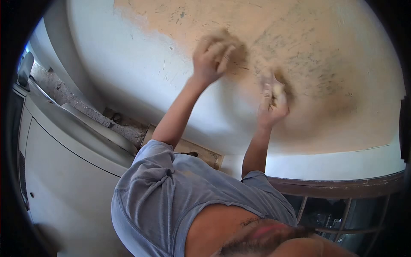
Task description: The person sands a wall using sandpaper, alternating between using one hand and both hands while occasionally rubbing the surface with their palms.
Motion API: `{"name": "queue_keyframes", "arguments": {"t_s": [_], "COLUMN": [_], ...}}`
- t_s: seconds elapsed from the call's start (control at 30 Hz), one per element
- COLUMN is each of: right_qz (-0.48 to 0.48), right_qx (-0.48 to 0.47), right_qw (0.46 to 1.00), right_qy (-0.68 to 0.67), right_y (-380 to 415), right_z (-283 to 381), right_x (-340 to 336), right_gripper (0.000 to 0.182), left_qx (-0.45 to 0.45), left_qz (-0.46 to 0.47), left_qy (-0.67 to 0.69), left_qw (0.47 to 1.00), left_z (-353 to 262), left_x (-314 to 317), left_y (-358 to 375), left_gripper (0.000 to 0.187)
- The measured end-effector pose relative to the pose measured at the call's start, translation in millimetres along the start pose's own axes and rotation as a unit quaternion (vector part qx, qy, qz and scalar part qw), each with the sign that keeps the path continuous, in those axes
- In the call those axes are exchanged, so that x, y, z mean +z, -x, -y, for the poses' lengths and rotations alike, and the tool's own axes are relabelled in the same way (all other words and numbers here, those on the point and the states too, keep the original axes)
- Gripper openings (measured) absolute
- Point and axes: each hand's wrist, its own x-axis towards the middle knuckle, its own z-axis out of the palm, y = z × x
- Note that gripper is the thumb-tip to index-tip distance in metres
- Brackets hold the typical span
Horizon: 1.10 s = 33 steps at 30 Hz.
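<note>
Head view, wall [137, 81]: upper half; its tan patch [308, 38] spans 11 to 3 o'clock, bearing scattered dark marks.
Left hand [212, 56]: 12 o'clock, at the patch; fingers bent, motion-blurred; cannot tell whether clamped on anything.
Right hand [273, 100]: 2 o'clock, at the patch; fingers bent, blurred; grip cannot be told.
Barred window [327, 214]: 4 o'clock.

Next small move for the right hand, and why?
I'd probably slide the right hand slightly toward picture right over the tan patch: dark marks lie on that side, though motion blur hides whether it is touching the surface.
</note>
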Motion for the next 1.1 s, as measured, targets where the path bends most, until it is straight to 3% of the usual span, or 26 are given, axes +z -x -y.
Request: {"name": "queue_keyframes", "arguments": {"t_s": [0.03, 0.1, 0.17, 0.23, 0.3, 0.37, 0.43, 0.6, 0.67, 0.73, 0.77, 0.8, 0.9, 0.93, 0.97, 1.0, 1.03, 1.1], "right_qz": [-0.001, -0.145, -0.104, -0.010, -0.009, -0.045, -0.075, -0.182, -0.001, -0.051, -0.024, 0.007, 0.039, 0.013, -0.061, -0.123, -0.033, -0.240], "right_qx": [-0.002, -0.260, -0.259, -0.271, -0.252, -0.235, -0.243, -0.266, -0.072, -0.278, -0.304, -0.256, -0.292, -0.342, -0.378, -0.332, -0.204, -0.273], "right_qw": [1.000, 0.945, 0.936, 0.913, 0.912, 0.910, 0.883, 0.886, 0.905, 0.823, 0.838, 0.923, 0.906, 0.864, 0.775, 0.829, 0.897, 0.870], "right_qy": [-0.002, 0.136, 0.215, 0.305, 0.325, 0.339, 0.394, 0.334, 0.420, 0.493, 0.452, 0.289, 0.305, 0.370, 0.502, 0.432, 0.391, 0.332], "right_y": [-8, -22, -20, -23, -16, -20, -52, -167, -162, -90, -41, 10, 11, -25, -76, -112, -160, -228], "right_z": [-3, -11, -16, -33, -50, -62, -48, 2, 11, -14, -32, -50, -56, -42, -21, -35, -58, 29], "right_x": [0, 4, 4, 20, 37, 50, 56, 49, 53, 87, 102, 113, 102, 89, 71, 60, 44, 20], "right_gripper": [0.011, 0.016, 0.025, 0.030, 0.031, 0.033, 0.037, 0.037, 0.040, 0.033, 0.031, 0.031, 0.033, 0.033, 0.032, 0.027, 0.027, 0.034], "left_qx": [0.062, 0.049, 0.030, 0.060, 0.056, 0.054, 0.076, 0.095, 0.097, 0.093, 0.091, 0.095, 0.105, 0.104, 0.119, 0.116, 0.118, 0.160], "left_qz": [-0.056, -0.035, -0.014, 0.066, 0.091, 0.114, 0.042, 0.048, 0.053, 0.098, 0.091, 0.081, 0.058, 0.064, 0.079, 0.058, 0.041, 0.070], "left_qy": [-0.084, -0.139, -0.190, -0.309, -0.307, -0.308, -0.258, -0.264, -0.262, -0.272, -0.269, -0.263, -0.275, -0.281, -0.267, -0.274, -0.280, -0.269], "left_qw": [0.993, 0.989, 0.981, 0.947, 0.946, 0.943, 0.962, 0.959, 0.959, 0.953, 0.954, 0.957, 0.954, 0.952, 0.953, 0.953, 0.952, 0.947], "left_z": [13, 29, 40, 46, 52, 55, 56, 63, 62, 57, 58, 60, 65, 62, 61, 62, 63, 67], "left_x": [-3, -7, -7, -7, -7, -7, -2, -2, -5, -10, -11, -10, -9, -7, -3, -1, 0, -1], "left_y": [-11, -26, -31, -29, -26, -24, -24, -23, -21, -25, -24, -22, -27, -22, -20, -20, -21, -23], "left_gripper": [0.024, 0.032, 0.040, 0.053, 0.057, 0.061, 0.053, 0.056, 0.056, 0.057, 0.057, 0.056, 0.057, 0.058, 0.058, 0.058, 0.059, 0.060]}}
